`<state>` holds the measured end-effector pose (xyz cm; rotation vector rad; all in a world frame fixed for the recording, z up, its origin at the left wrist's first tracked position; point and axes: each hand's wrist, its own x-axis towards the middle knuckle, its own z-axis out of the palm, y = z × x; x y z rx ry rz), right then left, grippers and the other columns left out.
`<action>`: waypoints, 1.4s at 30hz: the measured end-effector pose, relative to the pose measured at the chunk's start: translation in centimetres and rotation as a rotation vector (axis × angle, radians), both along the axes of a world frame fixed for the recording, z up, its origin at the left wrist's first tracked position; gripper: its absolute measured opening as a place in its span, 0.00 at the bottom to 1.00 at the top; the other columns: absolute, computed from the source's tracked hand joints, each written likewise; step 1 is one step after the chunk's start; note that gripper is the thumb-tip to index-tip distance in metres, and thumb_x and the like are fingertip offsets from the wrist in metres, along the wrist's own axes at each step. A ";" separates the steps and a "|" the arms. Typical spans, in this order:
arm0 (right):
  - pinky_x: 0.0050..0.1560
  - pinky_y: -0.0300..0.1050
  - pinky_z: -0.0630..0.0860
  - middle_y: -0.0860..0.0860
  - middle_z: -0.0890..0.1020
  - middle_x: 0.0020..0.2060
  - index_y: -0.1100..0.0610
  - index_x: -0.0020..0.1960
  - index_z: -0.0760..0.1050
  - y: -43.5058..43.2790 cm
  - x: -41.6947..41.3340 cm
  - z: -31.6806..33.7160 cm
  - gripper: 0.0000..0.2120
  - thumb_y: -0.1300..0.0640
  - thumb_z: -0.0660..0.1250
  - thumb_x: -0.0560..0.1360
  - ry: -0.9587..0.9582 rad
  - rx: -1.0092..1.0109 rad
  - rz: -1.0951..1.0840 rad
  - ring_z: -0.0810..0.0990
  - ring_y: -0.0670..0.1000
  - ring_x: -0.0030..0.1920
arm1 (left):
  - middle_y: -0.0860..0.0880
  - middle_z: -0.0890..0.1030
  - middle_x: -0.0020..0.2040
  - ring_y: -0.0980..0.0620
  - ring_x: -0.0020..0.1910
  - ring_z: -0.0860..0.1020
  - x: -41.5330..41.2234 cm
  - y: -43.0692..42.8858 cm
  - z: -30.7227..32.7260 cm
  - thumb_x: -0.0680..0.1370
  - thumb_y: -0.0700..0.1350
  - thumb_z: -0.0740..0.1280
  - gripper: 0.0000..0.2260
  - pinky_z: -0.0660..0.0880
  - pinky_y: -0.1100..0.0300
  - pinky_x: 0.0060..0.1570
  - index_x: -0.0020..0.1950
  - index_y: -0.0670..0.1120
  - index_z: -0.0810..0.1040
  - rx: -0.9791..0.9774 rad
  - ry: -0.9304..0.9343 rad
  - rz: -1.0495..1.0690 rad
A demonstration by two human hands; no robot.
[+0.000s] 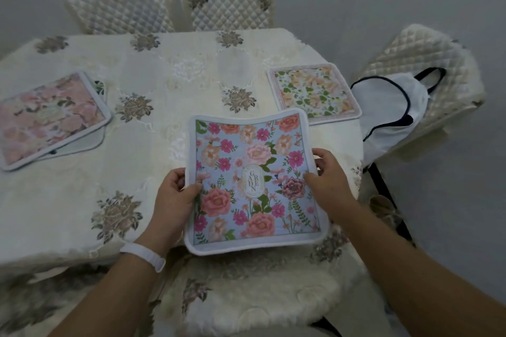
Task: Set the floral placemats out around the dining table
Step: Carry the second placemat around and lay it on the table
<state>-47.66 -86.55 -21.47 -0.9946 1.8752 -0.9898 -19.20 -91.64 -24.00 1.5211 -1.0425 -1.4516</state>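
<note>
While we grip the blue floral placemat (250, 180) by its side edges, left hand (175, 191) and right hand (327, 180) pinching it above the table's (82, 200) near edge, pink placemat (49, 117) lies at left edge, peach placemat (313, 93) at far-right corner.

The dining table (178, 85) carries a cream embroidered tablecloth (82, 186). A pink placemat stack (49, 117) lies at frame left. A peach placemat (313, 91) lies at right.

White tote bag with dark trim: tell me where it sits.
In the head view, the white tote bag with dark trim rests on the quilted cream chair at the table's right side, just right of the peach floral placemat.
</note>
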 end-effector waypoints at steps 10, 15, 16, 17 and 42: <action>0.33 0.37 0.76 0.52 0.78 0.54 0.51 0.68 0.67 -4.5 -3.4 -8.3 0.21 0.63 0.64 0.77 -0.031 0.165 0.011 0.80 0.46 0.44 | 0.46 0.84 0.50 0.48 0.47 0.84 -3.2 -3.2 -6.2 0.79 0.35 0.64 0.08 0.81 0.52 0.42 0.51 0.47 0.75 0.146 -0.160 -0.009; 0.29 0.30 0.74 0.50 0.78 0.51 0.53 0.67 0.68 -6.2 -4.2 -10.6 0.19 0.63 0.64 0.77 -0.007 0.167 0.021 0.78 0.41 0.42 | 0.44 0.83 0.51 0.45 0.46 0.84 -4.2 -4.7 -8.3 0.78 0.36 0.65 0.09 0.81 0.51 0.42 0.57 0.42 0.75 0.220 -0.142 0.092; 0.31 0.33 0.74 0.49 0.78 0.51 0.53 0.67 0.68 -6.6 -4.4 -10.9 0.19 0.62 0.64 0.77 -0.002 0.170 0.018 0.78 0.41 0.42 | 0.45 0.83 0.50 0.46 0.46 0.84 -4.4 -5.0 -8.6 0.78 0.36 0.65 0.09 0.81 0.51 0.42 0.58 0.42 0.75 0.224 -0.145 0.098; 0.32 0.35 0.75 0.49 0.78 0.51 0.53 0.67 0.68 -6.9 -4.5 -11.3 0.19 0.62 0.65 0.77 0.000 0.177 0.017 0.78 0.41 0.42 | 0.45 0.83 0.50 0.46 0.47 0.83 -4.5 -5.2 -8.7 0.78 0.36 0.65 0.10 0.81 0.51 0.42 0.59 0.42 0.74 0.221 -0.153 0.103; 0.77 0.57 0.48 0.57 0.45 0.79 0.47 0.79 0.45 0.2 -6.9 -13.0 0.54 0.30 0.70 0.64 0.742 0.409 0.827 0.44 0.58 0.78 | 0.41 0.64 0.77 0.42 0.77 0.58 2.4 0.0 -12.3 0.62 0.67 0.77 0.48 0.51 0.52 0.73 0.74 0.44 0.68 -0.286 -0.994 -0.793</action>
